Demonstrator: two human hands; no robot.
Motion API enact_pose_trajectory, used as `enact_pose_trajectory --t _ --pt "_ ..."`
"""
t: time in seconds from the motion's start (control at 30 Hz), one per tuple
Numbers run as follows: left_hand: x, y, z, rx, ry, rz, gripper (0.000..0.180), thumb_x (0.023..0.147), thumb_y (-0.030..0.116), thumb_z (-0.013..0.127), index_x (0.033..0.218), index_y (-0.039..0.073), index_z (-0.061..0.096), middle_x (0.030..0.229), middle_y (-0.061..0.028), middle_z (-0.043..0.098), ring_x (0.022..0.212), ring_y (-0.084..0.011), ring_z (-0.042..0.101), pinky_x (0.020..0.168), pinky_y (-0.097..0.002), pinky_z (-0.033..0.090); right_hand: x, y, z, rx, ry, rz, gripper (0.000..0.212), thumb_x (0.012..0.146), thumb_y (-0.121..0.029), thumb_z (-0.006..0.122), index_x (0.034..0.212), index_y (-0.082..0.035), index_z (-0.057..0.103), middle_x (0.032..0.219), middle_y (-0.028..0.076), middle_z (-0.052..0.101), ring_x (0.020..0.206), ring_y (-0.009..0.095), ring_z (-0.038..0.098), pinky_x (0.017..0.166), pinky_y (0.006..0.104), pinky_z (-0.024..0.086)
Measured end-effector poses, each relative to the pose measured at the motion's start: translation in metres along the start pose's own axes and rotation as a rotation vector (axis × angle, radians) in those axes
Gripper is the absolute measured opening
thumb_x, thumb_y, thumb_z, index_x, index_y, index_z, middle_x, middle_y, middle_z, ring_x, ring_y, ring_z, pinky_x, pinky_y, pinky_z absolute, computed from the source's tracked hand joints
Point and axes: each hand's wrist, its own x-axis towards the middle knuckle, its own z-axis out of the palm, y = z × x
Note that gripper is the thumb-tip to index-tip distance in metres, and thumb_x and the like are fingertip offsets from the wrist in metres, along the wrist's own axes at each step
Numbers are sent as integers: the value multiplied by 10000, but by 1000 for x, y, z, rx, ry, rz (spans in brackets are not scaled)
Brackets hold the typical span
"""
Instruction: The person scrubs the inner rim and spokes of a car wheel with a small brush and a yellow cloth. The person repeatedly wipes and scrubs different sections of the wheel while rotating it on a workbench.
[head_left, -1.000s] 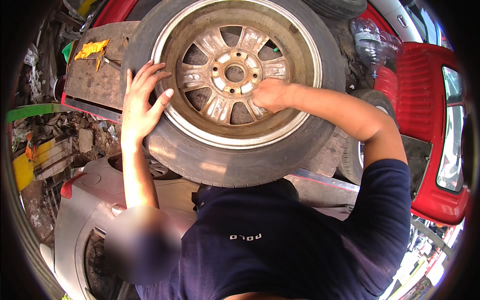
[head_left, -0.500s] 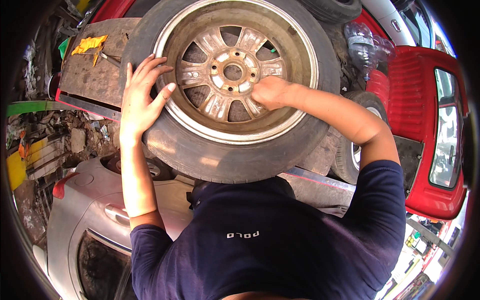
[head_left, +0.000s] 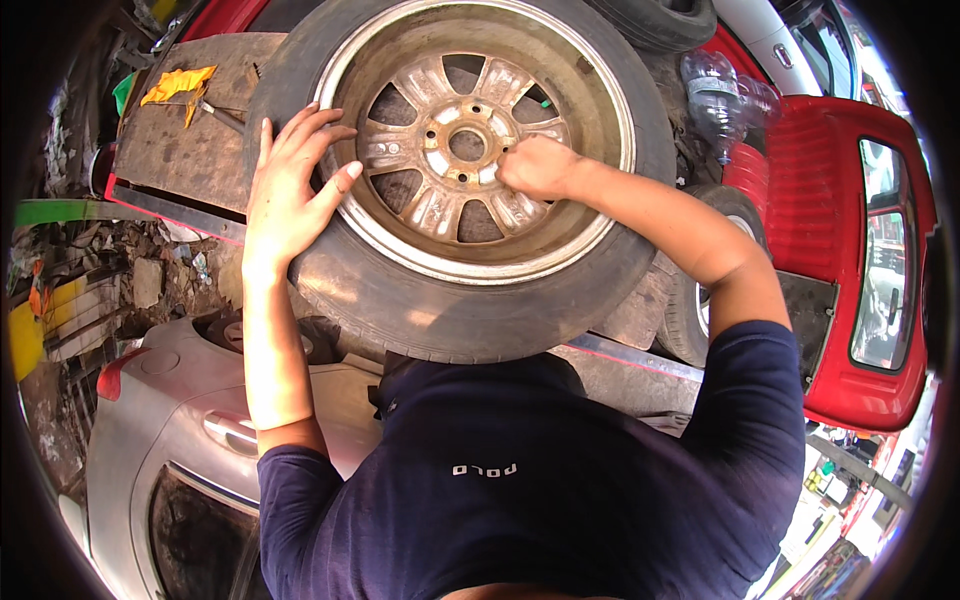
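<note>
A large wheel lies flat in front of me, its black tyre (head_left: 400, 315) fitted round a dirty, silver spoked rim (head_left: 435, 205). My left hand (head_left: 292, 195) rests on the tyre's left side, fingers spread, with the fingertips over the rim's edge. Inside the rim, my right hand (head_left: 540, 168) is closed in a fist against the spokes just right of the hub (head_left: 468, 146). Whatever its fingers may hold is hidden beneath the hand.
The wheel lies on a worn wooden board (head_left: 150, 135) bearing a yellow cloth (head_left: 178, 84). Clear plastic bottles (head_left: 715, 100) and another tyre (head_left: 660, 20) lie beyond. A silver car (head_left: 170, 390) stands at left, a red vehicle (head_left: 815, 190) at right, with another wheel (head_left: 690, 310) nearby.
My right fist has shifted slightly up and left, closer to the hub. My left hand stays on the tyre's edge. The whole view has moved a little.
</note>
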Motion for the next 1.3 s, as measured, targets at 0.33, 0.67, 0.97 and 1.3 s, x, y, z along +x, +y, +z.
enact_pose_trajectory --t 0.33,0.67,0.97,1.3 --pt "-2 -2 1 -11 13 -5 392 883 378 676 1182 124 670 1384 -83 569 1405 -304 415 1186 -630 145 -19 -9 -16 215 9 202 127 758 -85 642 821 -20 730 853 200 714 857 389 698 765 480 553" --pt "-3 -2 0 -8 16 -5 409 893 397 665 1187 113 667 1388 -89 564 1409 -295 409 1187 -629 145 -12 -14 -13 115 195 399 189 818 -158 593 862 -18 712 886 214 715 868 390 700 753 472 556" --pt "-4 -2 0 -10 2 -16 418 891 410 666 1188 116 668 1391 -86 559 1411 -293 405 1181 -643 142 -9 -17 -5 63 -136 202 221 780 -133 655 953 -19 733 961 227 717 916 384 702 789 473 559" --pt "-5 -2 -1 -8 0 -27 414 886 403 671 1184 116 669 1381 -87 564 1409 -292 409 1181 -639 153 -15 -14 -13 325 223 457 203 841 -209 610 930 -63 719 896 231 698 868 397 690 754 497 554"
